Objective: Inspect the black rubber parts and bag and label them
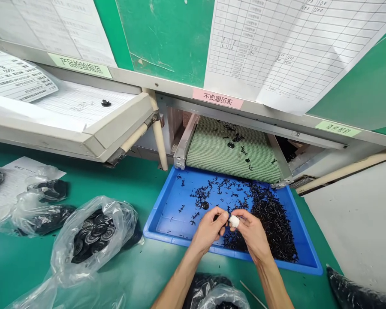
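My left hand (211,227) and my right hand (251,229) meet above the front part of a blue tray (312,257). Both are closed in a pinch, fingertips close together. Whatever lies between the fingers is too small or hidden to make out. White wrapping (234,221) shows at the thumb of my right hand. Beneath the hands, small black plastic pieces (273,223) form a dense heap on the tray's right side and scatter thinly to the left. A round black part (205,205) lies in the tray just beyond my left hand.
A green mesh conveyor (234,156) carrying a few black pieces ends over the tray. An open plastic bag (122,210) of round black parts stands left, with other bags (45,216) beyond. Another bag (223,296) lies between my forearms. Overhead runs a metal frame (176,92).
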Demonstrator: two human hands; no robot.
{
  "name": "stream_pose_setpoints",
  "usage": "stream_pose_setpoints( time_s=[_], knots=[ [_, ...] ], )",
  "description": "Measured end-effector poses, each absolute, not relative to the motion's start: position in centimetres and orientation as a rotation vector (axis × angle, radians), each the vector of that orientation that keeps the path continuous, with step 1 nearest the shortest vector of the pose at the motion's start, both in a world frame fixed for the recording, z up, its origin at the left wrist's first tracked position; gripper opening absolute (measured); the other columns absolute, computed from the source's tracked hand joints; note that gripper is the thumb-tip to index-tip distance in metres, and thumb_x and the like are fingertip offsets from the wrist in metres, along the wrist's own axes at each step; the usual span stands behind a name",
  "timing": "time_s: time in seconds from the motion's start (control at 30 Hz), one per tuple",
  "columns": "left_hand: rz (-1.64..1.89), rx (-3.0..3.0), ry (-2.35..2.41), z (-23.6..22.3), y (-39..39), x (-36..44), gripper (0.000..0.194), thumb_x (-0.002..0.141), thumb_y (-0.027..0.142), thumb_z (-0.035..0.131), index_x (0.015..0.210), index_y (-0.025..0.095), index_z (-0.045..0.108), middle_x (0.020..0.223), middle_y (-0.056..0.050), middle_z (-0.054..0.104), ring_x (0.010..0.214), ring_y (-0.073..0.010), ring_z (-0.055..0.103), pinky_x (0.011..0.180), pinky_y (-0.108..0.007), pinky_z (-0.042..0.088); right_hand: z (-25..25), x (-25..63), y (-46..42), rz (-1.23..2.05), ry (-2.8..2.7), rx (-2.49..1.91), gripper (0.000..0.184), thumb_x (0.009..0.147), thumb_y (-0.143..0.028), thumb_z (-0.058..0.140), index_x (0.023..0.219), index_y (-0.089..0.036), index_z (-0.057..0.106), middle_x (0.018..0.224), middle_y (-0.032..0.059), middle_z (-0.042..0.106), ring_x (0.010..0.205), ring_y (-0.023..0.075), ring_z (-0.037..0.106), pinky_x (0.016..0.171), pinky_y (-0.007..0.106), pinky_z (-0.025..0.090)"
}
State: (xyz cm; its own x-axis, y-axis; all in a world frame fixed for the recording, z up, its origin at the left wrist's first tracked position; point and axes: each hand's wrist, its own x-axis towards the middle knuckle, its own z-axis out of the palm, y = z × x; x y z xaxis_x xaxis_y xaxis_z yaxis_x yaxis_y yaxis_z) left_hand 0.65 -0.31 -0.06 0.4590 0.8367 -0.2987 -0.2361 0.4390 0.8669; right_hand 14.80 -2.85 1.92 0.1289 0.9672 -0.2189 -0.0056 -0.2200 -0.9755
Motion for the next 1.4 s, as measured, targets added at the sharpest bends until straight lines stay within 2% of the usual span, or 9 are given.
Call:
stream_pose_setpoints(
  time_s=[0.1, 0.2, 0.4, 0.57, 0.73, 0.87, 1.03, 1.2, 1.4],
  knots=[
    [0.727, 0.955, 0.826, -0.1, -0.6, 0.6, 0.036, 0.084, 0.055, 0.051, 0.081, 0.019, 0.048, 0.050, 0.008, 0.043, 0.039, -0.0046, 0.025, 0.037, -0.017, 0.017, 1.8, 14.5, -2.7, 1.141, -1.007, -1.461, 0.027, 0.069, -0.041, 0.073, 0.077, -0.017, 0.065, 0.066, 0.0008, 0.062, 0.064, 0.0143, 0.055, 0.061, 0.025, 0.046],
    [0.715, 1.093, 0.793, 0.2, -1.0, 0.6, 0.027, 0.085, 0.046, 0.051, 0.087, 0.019, 0.052, 0.058, 0.007, 0.045, 0.045, -0.0067, 0.036, 0.043, -0.018, 0.027, 1.8, 14.4, -2.8, 1.033, -1.010, -1.508, 0.027, 0.070, -0.042, 0.072, 0.076, -0.018, 0.062, 0.073, 0.0024, 0.064, 0.070, 0.0163, 0.058, 0.063, 0.025, 0.046],
    [0.816, 1.361, 0.910, 0.6, -1.4, 1.0, 0.015, 0.084, 0.030, 0.053, 0.095, 0.019, 0.057, 0.082, 0.001, 0.060, 0.063, -0.0111, 0.049, 0.059, -0.023, 0.038, 1.7, 14.6, -3.1, 0.796, -1.304, -1.669, 0.035, 0.080, -0.039, 0.054, 0.108, -0.021, 0.064, 0.101, 0.0074, 0.069, 0.090, 0.0234, 0.064, 0.078, 0.032, 0.050],
    [0.888, 1.461, 0.965, 0.6, -1.7, 1.1, 0.016, 0.085, 0.024, 0.052, 0.099, 0.022, 0.059, 0.087, 0.000, 0.065, 0.077, -0.0155, 0.056, 0.070, -0.025, 0.039, 2.0, 14.5, -3.1, 0.626, -1.577, -1.786, 0.034, 0.084, -0.034, 0.040, 0.097, -0.021, 0.069, 0.087, 0.0058, 0.071, 0.071, 0.0215, 0.064, 0.068, 0.031, 0.048],
    [0.873, 1.482, 0.987, 0.6, -1.8, 1.2, 0.016, 0.089, 0.031, 0.049, 0.098, 0.022, 0.059, 0.082, 0.000, 0.064, 0.070, -0.0155, 0.055, 0.064, -0.025, 0.038, 2.2, 14.3, -3.3, 0.685, -1.506, -1.851, 0.038, 0.087, -0.044, 0.042, 0.100, -0.023, 0.071, 0.087, 0.0052, 0.072, 0.068, 0.0211, 0.064, 0.064, 0.029, 0.047],
    [0.887, 1.516, 0.995, 0.7, -1.7, 1.1, 0.014, 0.090, 0.025, 0.046, 0.091, 0.022, 0.060, 0.075, 0.001, 0.061, 0.068, -0.0146, 0.053, 0.063, -0.024, 0.037, 2.0, 14.4, -3.2, 0.819, -1.351, -1.815, 0.039, 0.083, -0.051, 0.052, 0.096, -0.020, 0.072, 0.079, 0.0055, 0.070, 0.060, 0.0191, 0.059, 0.060, 0.029, 0.047],
    [0.988, 1.494, 0.995, 0.7, -1.9, 1.0, 0.023, 0.094, 0.028, 0.040, 0.096, 0.021, 0.061, 0.077, -0.001, 0.060, 0.071, -0.0142, 0.053, 0.066, -0.024, 0.039, 2.0, 14.5, -2.7, 1.153, -1.090, -1.512, 0.036, 0.072, -0.047, 0.070, 0.095, -0.019, 0.072, 0.094, 0.0084, 0.071, 0.071, 0.0186, 0.061, 0.067, 0.030, 0.052],
    [1.116, 1.491, 1.065, 0.2, -2.1, 1.0, 0.025, 0.095, 0.029, 0.039, 0.087, 0.018, 0.061, 0.071, 0.000, 0.054, 0.067, -0.0130, 0.051, 0.065, -0.024, 0.038, 2.3, 14.0, -2.2, 1.357, -0.933, -1.321, 0.035, 0.065, -0.043, 0.078, 0.089, -0.019, 0.074, 0.096, 0.0097, 0.071, 0.075, 0.0177, 0.062, 0.072, 0.030, 0.053],
    [1.116, 1.334, 1.066, -0.3, -1.7, 1.0, 0.023, 0.094, 0.033, 0.043, 0.084, 0.018, 0.058, 0.059, 0.005, 0.046, 0.055, -0.0092, 0.044, 0.057, -0.021, 0.036, 2.1, 14.1, -1.9, 1.408, -1.035, -1.271, 0.030, 0.075, -0.042, 0.070, 0.095, -0.020, 0.069, 0.094, 0.0077, 0.070, 0.073, 0.0168, 0.064, 0.075, 0.032, 0.053]
  ],
)
